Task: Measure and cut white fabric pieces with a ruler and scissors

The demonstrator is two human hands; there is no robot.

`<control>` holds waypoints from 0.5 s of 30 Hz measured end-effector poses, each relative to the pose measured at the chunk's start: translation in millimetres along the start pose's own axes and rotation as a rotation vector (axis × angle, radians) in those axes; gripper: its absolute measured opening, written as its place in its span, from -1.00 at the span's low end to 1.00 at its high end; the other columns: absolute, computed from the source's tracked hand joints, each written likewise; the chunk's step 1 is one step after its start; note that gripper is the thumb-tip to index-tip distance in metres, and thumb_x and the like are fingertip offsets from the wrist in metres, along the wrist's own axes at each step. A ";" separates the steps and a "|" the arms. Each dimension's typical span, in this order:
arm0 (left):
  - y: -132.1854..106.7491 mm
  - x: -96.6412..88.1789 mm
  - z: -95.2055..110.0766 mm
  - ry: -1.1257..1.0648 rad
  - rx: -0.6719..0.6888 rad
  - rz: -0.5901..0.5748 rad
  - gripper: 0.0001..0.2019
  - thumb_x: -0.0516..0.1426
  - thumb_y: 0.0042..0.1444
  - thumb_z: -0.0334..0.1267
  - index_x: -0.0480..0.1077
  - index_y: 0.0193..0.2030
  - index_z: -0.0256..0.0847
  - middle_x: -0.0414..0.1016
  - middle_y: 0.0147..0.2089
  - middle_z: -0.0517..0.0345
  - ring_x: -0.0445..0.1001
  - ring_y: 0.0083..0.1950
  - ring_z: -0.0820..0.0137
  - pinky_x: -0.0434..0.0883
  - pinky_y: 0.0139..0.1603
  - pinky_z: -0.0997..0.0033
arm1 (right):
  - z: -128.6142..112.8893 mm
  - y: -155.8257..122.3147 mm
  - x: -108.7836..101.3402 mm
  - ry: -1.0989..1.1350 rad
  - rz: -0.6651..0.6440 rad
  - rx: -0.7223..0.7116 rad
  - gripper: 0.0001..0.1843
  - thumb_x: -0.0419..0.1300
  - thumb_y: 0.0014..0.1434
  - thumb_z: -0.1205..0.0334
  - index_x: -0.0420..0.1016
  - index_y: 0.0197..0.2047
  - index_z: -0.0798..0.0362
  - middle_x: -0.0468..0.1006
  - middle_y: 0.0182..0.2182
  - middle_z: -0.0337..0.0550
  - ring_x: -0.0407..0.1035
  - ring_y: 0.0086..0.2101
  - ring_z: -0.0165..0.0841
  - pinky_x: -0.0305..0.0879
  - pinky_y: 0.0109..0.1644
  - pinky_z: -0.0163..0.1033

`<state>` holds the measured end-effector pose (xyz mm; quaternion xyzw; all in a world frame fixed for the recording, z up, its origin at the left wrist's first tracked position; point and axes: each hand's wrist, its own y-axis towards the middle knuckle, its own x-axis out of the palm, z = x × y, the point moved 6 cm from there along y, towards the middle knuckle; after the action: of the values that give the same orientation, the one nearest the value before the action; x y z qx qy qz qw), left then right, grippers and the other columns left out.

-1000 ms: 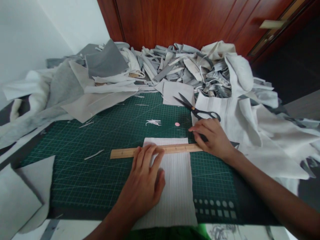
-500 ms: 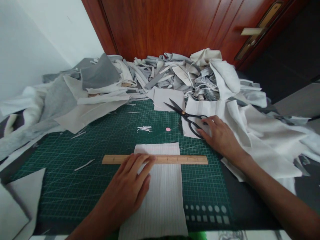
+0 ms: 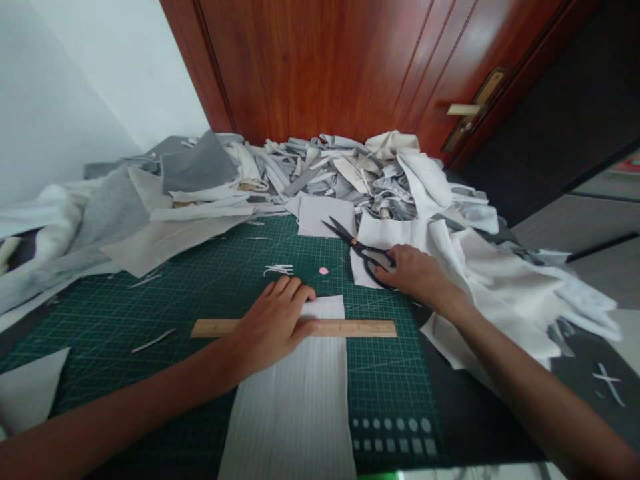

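Observation:
My left hand [image 3: 270,330] lies over a wooden ruler [image 3: 360,328], pressing it down across a white ribbed fabric strip [image 3: 295,413] near the strip's far end. Both rest on a green cutting mat [image 3: 385,373]. My right hand [image 3: 417,273] is at the mat's far right, its fingers over the handle loops of black scissors [image 3: 345,235]. The scissors lie on a white fabric piece [image 3: 390,235], their blades pointing far left. My hand hides part of the handles, so I cannot tell whether it grips them.
A heap of grey and white fabric scraps [image 3: 340,177] fills the mat's far side, with larger white pieces [image 3: 505,300] to the right. Small white snippets and a pink dot [image 3: 323,271] lie on the mat. A wooden door [image 3: 325,67] stands behind the heap.
My left hand has moved up from the near side of the ruler and now lies over it. My right hand has shifted further onto the scissor handles. The view has tilted upward.

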<state>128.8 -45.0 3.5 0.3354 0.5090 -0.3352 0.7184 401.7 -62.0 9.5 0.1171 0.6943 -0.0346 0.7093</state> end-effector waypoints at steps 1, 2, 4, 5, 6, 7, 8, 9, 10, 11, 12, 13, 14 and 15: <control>-0.4 1.2 -2.4 -0.039 -0.006 0.000 -0.78 0.10 0.41 -0.11 0.42 0.02 -0.21 0.47 -0.02 0.01 0.40 0.05 0.14 0.41 0.07 0.11 | 0.7 1.6 -1.5 -0.014 -0.029 0.039 -0.57 0.23 0.26 -0.11 0.55 -0.09 0.11 0.66 -0.19 0.18 0.59 -0.18 0.01 0.44 -0.18 -0.03; -1.1 2.4 -5.0 -0.075 -0.014 -0.001 -0.78 0.12 0.39 -0.09 0.40 -0.02 -0.20 0.46 -0.04 0.02 0.39 0.04 0.15 0.40 0.06 0.11 | 1.5 2.9 -2.7 -0.030 -0.058 0.073 -0.58 0.23 0.26 -0.09 0.55 -0.09 0.11 0.67 -0.20 0.18 0.59 -0.16 0.03 0.43 -0.17 -0.04; -2.6 4.7 -9.1 -0.138 -0.022 -0.011 -0.80 0.16 0.36 -0.10 0.38 -0.07 -0.19 0.43 -0.05 0.03 0.37 0.03 0.14 0.39 0.04 0.11 | 3.4 4.8 -4.3 -0.055 -0.107 0.118 -0.63 0.22 0.25 -0.05 0.53 -0.07 0.09 0.68 -0.20 0.13 0.59 -0.12 0.02 0.42 -0.14 -0.07; -3.0 5.4 -10.2 -0.171 -0.020 -0.017 -0.82 0.17 0.34 -0.12 0.36 -0.09 -0.19 0.42 -0.05 0.03 0.37 0.03 0.14 0.38 0.04 0.12 | 4.3 5.7 -4.8 -0.059 -0.126 0.125 -0.65 0.22 0.25 -0.03 0.52 -0.06 0.07 0.69 -0.19 0.11 0.59 -0.10 0.01 0.41 -0.13 -0.08; -3.1 5.9 -10.6 -0.208 -0.016 -0.024 -0.83 0.19 0.32 -0.16 0.35 -0.09 -0.18 0.42 -0.05 0.03 0.37 0.04 0.15 0.38 0.04 0.13 | 5.3 6.4 -5.1 -0.055 -0.142 0.128 -0.64 0.22 0.26 -0.02 0.49 -0.02 0.07 0.69 -0.17 0.10 0.59 -0.09 0.00 0.40 -0.12 -0.09; -2.7 5.9 -10.7 -0.246 -0.012 -0.029 -0.84 0.20 0.30 -0.20 0.33 -0.09 -0.18 0.43 -0.05 0.03 0.38 0.04 0.15 0.37 0.04 0.15 | 6.7 7.1 -5.7 -0.045 -0.152 0.132 -0.60 0.22 0.26 -0.03 0.46 0.03 0.07 0.69 -0.16 0.10 0.59 -0.09 -0.01 0.40 -0.12 -0.10; -1.7 5.5 -10.6 -0.286 -0.007 -0.034 -0.83 0.21 0.28 -0.23 0.33 -0.08 -0.18 0.44 -0.04 0.03 0.39 0.04 0.16 0.37 0.04 0.16 | 8.3 7.7 -6.5 -0.031 -0.157 0.136 -0.53 0.23 0.26 -0.06 0.41 0.09 0.09 0.68 -0.14 0.11 0.59 -0.10 0.00 0.40 -0.12 -0.09; 0.0 4.9 -10.4 -0.326 0.001 -0.037 -0.83 0.21 0.28 -0.23 0.33 -0.06 -0.18 0.46 -0.04 0.04 0.41 0.04 0.17 0.37 0.03 0.18 | 10.1 8.4 -8.0 -0.024 -0.154 0.142 -0.45 0.23 0.25 -0.09 0.35 0.14 0.10 0.68 -0.13 0.12 0.59 -0.10 0.01 0.40 -0.12 -0.08; 2.4 4.1 -10.3 -0.361 0.011 -0.040 -0.83 0.19 0.30 -0.23 0.33 -0.04 -0.19 0.48 -0.04 0.04 0.44 0.02 0.19 0.36 0.02 0.20 | 12.0 9.1 -10.0 -0.029 -0.145 0.149 -0.39 0.24 0.25 -0.13 0.31 0.18 0.12 0.67 -0.12 0.14 0.59 -0.09 0.03 0.40 -0.12 -0.07; 5.7 3.5 -10.2 -0.391 0.028 -0.048 -0.85 0.16 0.34 -0.21 0.34 -0.03 -0.19 0.50 -0.04 0.03 0.46 0.01 0.21 0.36 0.00 0.22 | 14.3 9.8 -12.3 -0.048 -0.134 0.162 -0.35 0.24 0.24 -0.15 0.28 0.21 0.13 0.67 -0.10 0.17 0.59 -0.08 0.06 0.40 -0.12 -0.05; 9.7 3.0 -10.5 -0.415 0.049 -0.058 -0.86 0.11 0.38 -0.19 0.36 -0.03 -0.19 0.51 -0.05 0.04 0.48 -0.02 0.23 0.35 -0.02 0.24 | 16.9 10.3 -14.5 -0.074 -0.128 0.182 -0.33 0.24 0.24 -0.17 0.28 0.21 0.15 0.66 -0.08 0.21 0.58 -0.06 0.08 0.40 -0.10 -0.03; 14.4 2.7 -11.1 -0.435 0.071 -0.072 -0.85 0.07 0.42 -0.18 0.38 -0.04 -0.19 0.53 -0.07 0.04 0.49 -0.06 0.26 0.34 -0.04 0.26 | 19.5 10.7 -16.1 -0.102 -0.127 0.201 -0.32 0.23 0.25 -0.18 0.30 0.21 0.16 0.65 -0.05 0.25 0.57 -0.03 0.11 0.40 -0.08 -0.01; 19.4 3.1 -11.9 -0.452 0.096 -0.094 -0.82 0.04 0.44 -0.18 0.40 -0.07 -0.19 0.54 -0.11 0.06 0.50 -0.10 0.29 0.33 -0.08 0.30 | 22.3 11.1 -17.2 -0.126 -0.132 0.219 -0.33 0.22 0.25 -0.19 0.33 0.19 0.18 0.64 -0.03 0.29 0.56 -0.01 0.13 0.40 -0.06 0.00; 24.7 3.6 -13.2 -0.468 0.116 -0.117 -0.80 0.03 0.44 -0.19 0.42 -0.11 -0.19 0.55 -0.16 0.09 0.50 -0.16 0.33 0.31 -0.13 0.33 | 25.0 11.4 -17.7 -0.144 -0.139 0.236 -0.33 0.22 0.26 -0.19 0.35 0.18 0.20 0.63 -0.03 0.32 0.55 0.01 0.14 0.40 -0.03 0.01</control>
<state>143.4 -21.0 0.1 0.2593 0.3272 -0.4732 0.7757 428.0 -58.3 28.6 0.1482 0.6391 -0.1734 0.7345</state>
